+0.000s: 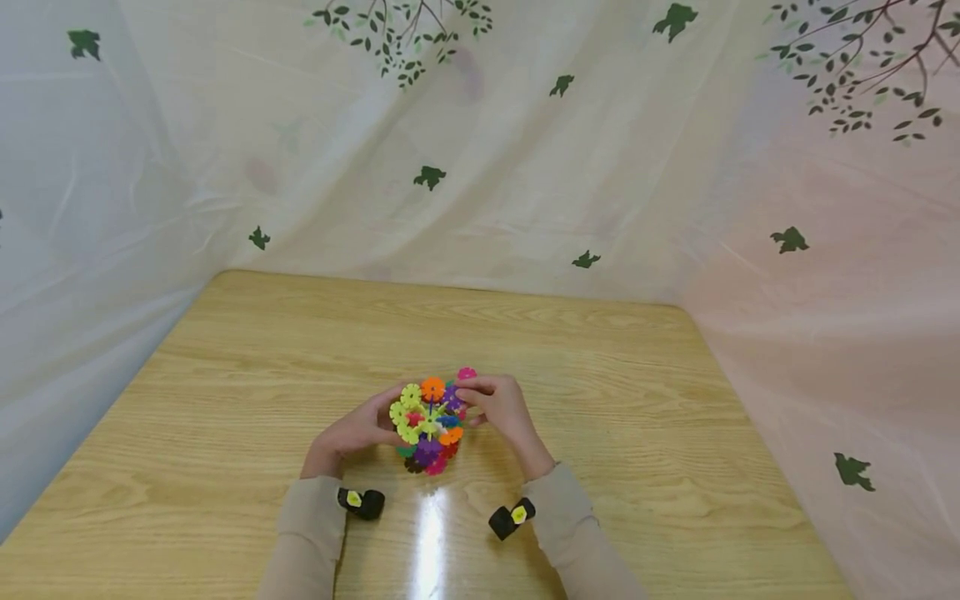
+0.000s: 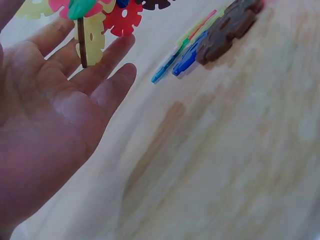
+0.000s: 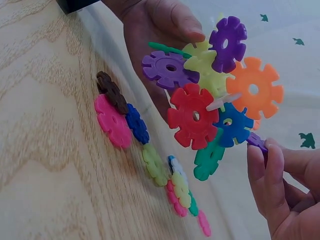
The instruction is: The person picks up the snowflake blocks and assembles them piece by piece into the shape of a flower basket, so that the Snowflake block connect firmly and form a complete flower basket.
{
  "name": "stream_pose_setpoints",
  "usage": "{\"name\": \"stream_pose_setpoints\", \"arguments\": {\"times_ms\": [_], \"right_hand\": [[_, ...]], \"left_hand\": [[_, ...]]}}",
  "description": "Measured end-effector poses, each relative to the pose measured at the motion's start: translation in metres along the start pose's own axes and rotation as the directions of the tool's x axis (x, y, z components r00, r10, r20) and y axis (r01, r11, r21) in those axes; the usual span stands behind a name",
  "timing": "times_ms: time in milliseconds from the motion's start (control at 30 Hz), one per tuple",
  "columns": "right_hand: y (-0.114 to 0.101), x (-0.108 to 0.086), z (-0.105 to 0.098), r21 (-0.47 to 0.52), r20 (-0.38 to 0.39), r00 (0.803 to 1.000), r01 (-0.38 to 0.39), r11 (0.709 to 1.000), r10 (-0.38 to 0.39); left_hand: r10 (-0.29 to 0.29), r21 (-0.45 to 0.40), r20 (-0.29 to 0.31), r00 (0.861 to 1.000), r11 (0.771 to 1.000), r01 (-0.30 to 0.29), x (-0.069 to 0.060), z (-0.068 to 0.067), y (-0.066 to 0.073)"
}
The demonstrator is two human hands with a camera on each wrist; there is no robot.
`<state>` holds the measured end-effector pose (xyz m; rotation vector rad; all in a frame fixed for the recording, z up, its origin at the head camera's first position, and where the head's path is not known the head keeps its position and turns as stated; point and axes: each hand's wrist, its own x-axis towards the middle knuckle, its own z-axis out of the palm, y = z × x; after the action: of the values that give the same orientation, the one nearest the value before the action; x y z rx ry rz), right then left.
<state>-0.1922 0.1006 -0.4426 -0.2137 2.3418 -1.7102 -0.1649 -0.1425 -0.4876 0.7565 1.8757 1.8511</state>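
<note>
Purple plastic: the disc (image 3: 257, 142) between your right thumb and fingers lies edge-on beside the blue disc (image 3: 235, 123) of the cluster (image 1: 430, 421). Cannot tell whether the two are slotted together.

Risks, as judged: if you push at an angle, the notches may miss and the purple disc could slip from the pinch. Too firm a push might spring a neighbour loose, the outer orange disc (image 3: 255, 89) for one, since each seems to hang by a slot. A slack left hold could let the cluster roll onto the loose discs, such as the brown disc (image 3: 112, 92) and pink disc (image 3: 112, 121), on the table (image 1: 225, 375).

Grip: your right hand (image 1: 502, 408) pinches narrowly, fingertips together on the purple disc. Your left hand (image 1: 367, 425) spreads wide, thumb and fingers round the cluster's left side; exact fingertip contact is partly hidden. Cluster sits between both hands, above the table.
</note>
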Motion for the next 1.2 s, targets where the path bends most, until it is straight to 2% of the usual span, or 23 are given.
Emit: {"name": "stream_pose_setpoints", "arguments": {"times_ms": [167, 567, 867, 1100, 1200], "right_hand": [[0.000, -0.001, 0.001, -0.014, 0.009, 1.000, 0.007, 1.000, -0.006], [0.006, -0.002, 0.001, 0.045, -0.002, 1.000, 0.005, 0.999, -0.005], [0.003, -0.004, 0.001, 0.016, -0.010, 0.999, 0.047, 0.999, -0.047], [0.010, 0.002, 0.000, 0.062, -0.042, 0.999, 0.015, 0.998, -0.013], [0.015, 0.006, 0.000, 0.032, -0.046, 0.999, -0.002, 0.999, 0.003]], "left_hand": [[0.010, 0.012, -0.015, 1.000, 1.000, -0.009, 0.000, 0.000, 0.000], [0.052, 0.021, -0.037, 0.998, 0.998, -0.052, 0.001, -0.001, -0.003], [0.076, 0.015, -0.053, 0.996, 0.997, -0.075, 0.001, -0.001, -0.003], [0.069, -0.002, -0.047, 0.996, 0.998, -0.069, -0.001, -0.003, -0.002], [0.071, -0.005, -0.059, 0.996, 0.997, -0.072, -0.003, -0.004, -0.002]]}}
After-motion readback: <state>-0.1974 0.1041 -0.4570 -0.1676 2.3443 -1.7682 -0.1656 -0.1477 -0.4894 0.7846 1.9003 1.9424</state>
